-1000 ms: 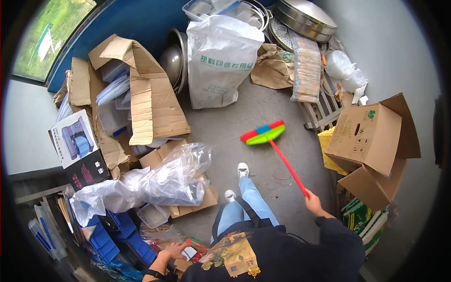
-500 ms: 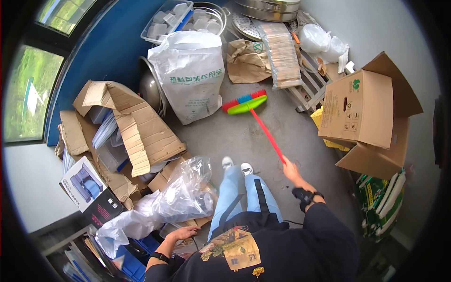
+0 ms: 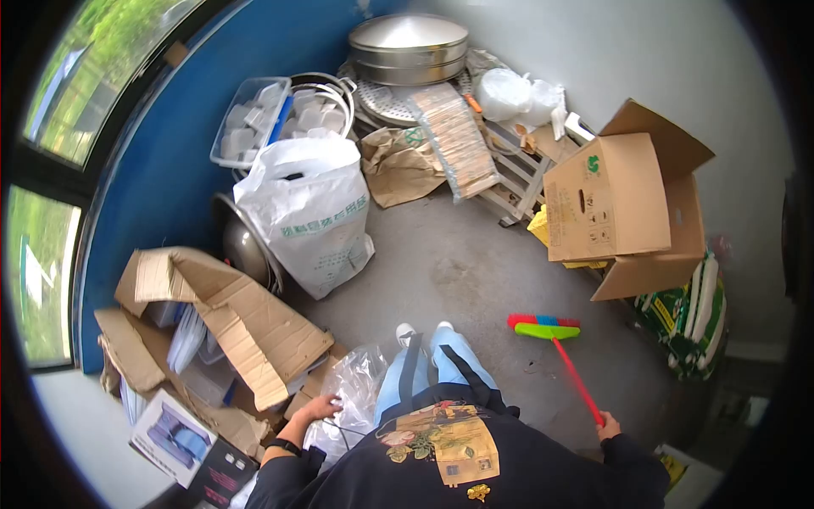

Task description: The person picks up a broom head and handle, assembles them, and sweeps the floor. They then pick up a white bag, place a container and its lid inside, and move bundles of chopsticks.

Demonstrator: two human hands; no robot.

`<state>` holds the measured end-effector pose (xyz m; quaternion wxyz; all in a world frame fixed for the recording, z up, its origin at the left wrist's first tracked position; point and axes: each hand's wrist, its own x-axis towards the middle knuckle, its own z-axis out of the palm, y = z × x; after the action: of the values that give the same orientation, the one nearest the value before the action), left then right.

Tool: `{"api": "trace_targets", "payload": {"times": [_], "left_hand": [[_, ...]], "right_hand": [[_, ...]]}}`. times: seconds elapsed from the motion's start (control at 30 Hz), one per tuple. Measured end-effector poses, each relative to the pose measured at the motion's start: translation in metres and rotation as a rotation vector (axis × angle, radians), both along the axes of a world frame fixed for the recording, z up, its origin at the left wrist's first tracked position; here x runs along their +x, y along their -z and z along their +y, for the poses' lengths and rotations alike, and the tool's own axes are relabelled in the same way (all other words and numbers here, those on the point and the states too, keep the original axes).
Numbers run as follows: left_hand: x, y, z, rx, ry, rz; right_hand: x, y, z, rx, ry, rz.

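My right hand (image 3: 609,427) is closed round the upper end of a red broom handle (image 3: 578,380). The green broom head (image 3: 547,331), with red and blue bristles, lies on the grey floor (image 3: 458,280) to the right of my feet. At the lower left, my left hand (image 3: 322,408) is beside a crumpled clear plastic bag (image 3: 358,377). Its fingers look bent, and whether they hold any of the plastic is unclear.
Left: torn cardboard (image 3: 246,327), a printed box (image 3: 174,437) and a white sack (image 3: 309,212). Behind: steel steamers (image 3: 407,51), a wooden rack (image 3: 517,174) and a bundle of sticks (image 3: 455,140). Right: an open carton (image 3: 606,199) and green bags (image 3: 682,318).
The broom head has come back from beside the white sack to the floor right of my feet. My right hand has moved down and right, still gripping the handle. The camera view has shifted.
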<state>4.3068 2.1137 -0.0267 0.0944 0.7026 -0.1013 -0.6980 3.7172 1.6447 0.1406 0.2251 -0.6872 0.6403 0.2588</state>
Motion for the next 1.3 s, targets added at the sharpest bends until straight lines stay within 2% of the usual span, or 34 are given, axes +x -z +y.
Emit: {"api": "trace_targets", "payload": {"times": [0.03,0.13,0.17,0.2,0.27,0.33,0.37,0.4,0.47,0.57,0.67,0.77,0.87,0.97,1.07,1.17,1.27,1.3], "left_hand": [[0.024,-0.002,-0.025,-0.042,-0.022,-0.053],[0.088,-0.016,-0.119,-0.273,0.087,-0.148],[0.105,-0.023,-0.147,-0.343,0.088,-0.135],[0.120,-0.006,-0.164,-0.397,0.073,-0.139],[0.141,-0.022,-0.219,-0.449,0.105,-0.207],[0.158,-0.042,-0.265,-0.473,0.169,-0.226],[0.167,-0.043,-0.280,-0.466,0.193,-0.218],[0.175,-0.042,-0.294,-0.456,0.211,-0.213],[0.187,-0.043,-0.307,-0.419,0.249,-0.191],[0.206,-0.045,-0.328,-0.410,0.259,-0.198],[0.219,-0.051,-0.348,-0.385,0.291,-0.223],[0.235,-0.046,-0.365,-0.409,0.341,-0.193],[0.247,-0.039,-0.396,-0.427,0.406,-0.166],[0.265,-0.036,-0.432,-0.485,0.421,-0.137],[0.281,-0.032,-0.458,-0.532,0.445,-0.152],[0.290,-0.027,-0.474,-0.536,0.424,-0.130],[0.294,-0.019,-0.483,-0.563,0.444,-0.123],[0.295,-0.015,-0.486,-0.563,0.429,-0.107]], "right_hand": [[0.000,-0.002,0.000,-0.030,0.062,-0.047],[0.029,-0.003,-0.028,0.227,0.402,-0.024],[-0.004,0.026,-0.054,0.273,0.249,-0.088],[-0.036,0.057,-0.074,0.311,0.103,-0.149],[-0.019,0.058,-0.123,0.371,0.096,-0.122],[0.084,0.018,-0.163,0.323,0.025,0.142],[0.119,0.014,-0.180,0.291,-0.048,0.233],[0.142,0.014,-0.200,0.258,-0.128,0.322],[0.152,0.051,-0.234,0.193,-0.463,0.670],[0.159,0.074,-0.272,0.086,-0.339,0.744],[0.174,0.047,-0.284,0.055,-0.325,0.816],[0.165,0.044,-0.289,-0.099,-0.285,0.859],[0.185,0.027,-0.287,-0.349,-0.385,0.847],[0.208,0.005,-0.287,-0.711,-0.524,0.607],[0.236,-0.026,-0.290,-0.881,-0.476,0.296],[0.245,-0.026,-0.291,-1.058,-0.041,0.001],[0.265,0.002,-0.276,-1.074,0.217,-0.515],[0.295,0.010,-0.264,-1.056,0.190,-0.590]]}}
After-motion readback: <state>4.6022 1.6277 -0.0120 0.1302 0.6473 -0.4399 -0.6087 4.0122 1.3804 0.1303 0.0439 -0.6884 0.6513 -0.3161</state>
